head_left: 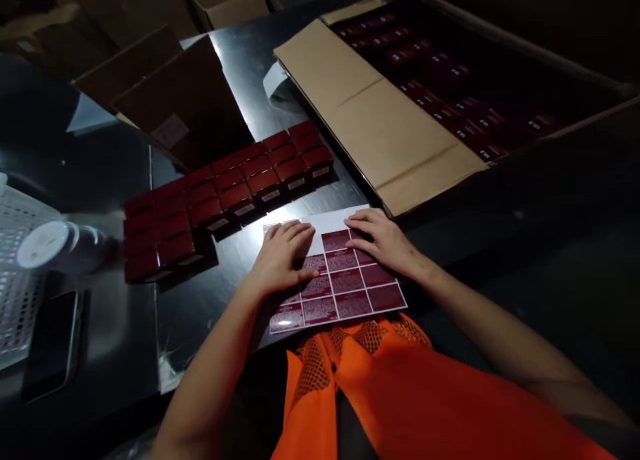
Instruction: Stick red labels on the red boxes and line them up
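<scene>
Both hands were flat on a sticker sheet (340,280) of dark red labels, right at the near edge of the shiny metal surface (210,300). The left hand (280,257) had its fingers loosely spread, pressing the sheet's left side, gripping nothing. The right hand (383,240) lay on the top right corner, fingers extended. Rows of small red boxes (225,193) sat just behind, with an open carton (380,127) of more to the right.

Head camera, looking forward and down (close) at dark metal table (210,300)
</scene>
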The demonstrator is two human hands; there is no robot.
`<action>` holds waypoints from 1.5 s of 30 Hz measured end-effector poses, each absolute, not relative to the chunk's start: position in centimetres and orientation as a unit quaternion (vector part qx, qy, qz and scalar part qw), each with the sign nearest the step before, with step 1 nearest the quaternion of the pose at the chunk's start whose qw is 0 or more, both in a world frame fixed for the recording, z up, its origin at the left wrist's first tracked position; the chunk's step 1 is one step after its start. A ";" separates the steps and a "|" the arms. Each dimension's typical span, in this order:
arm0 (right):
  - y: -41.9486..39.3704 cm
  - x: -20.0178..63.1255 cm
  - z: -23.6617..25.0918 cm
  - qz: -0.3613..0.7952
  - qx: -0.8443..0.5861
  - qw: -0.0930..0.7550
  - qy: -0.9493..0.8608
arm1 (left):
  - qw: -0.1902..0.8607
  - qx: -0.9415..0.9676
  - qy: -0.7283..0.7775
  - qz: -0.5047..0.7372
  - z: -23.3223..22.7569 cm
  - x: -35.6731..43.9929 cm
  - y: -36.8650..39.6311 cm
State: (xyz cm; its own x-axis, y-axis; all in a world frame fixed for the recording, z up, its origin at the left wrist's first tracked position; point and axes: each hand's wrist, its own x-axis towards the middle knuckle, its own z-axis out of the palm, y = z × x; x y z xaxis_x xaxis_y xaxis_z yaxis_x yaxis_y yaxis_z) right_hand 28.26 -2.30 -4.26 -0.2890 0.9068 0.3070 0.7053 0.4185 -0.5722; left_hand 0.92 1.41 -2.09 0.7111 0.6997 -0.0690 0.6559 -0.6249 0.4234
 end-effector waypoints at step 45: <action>-3.1 27.4 -6.3 0.079 -0.502 0.369 -0.778 | 0.250 0.875 0.412 0.045 -1.8 1.1 1.1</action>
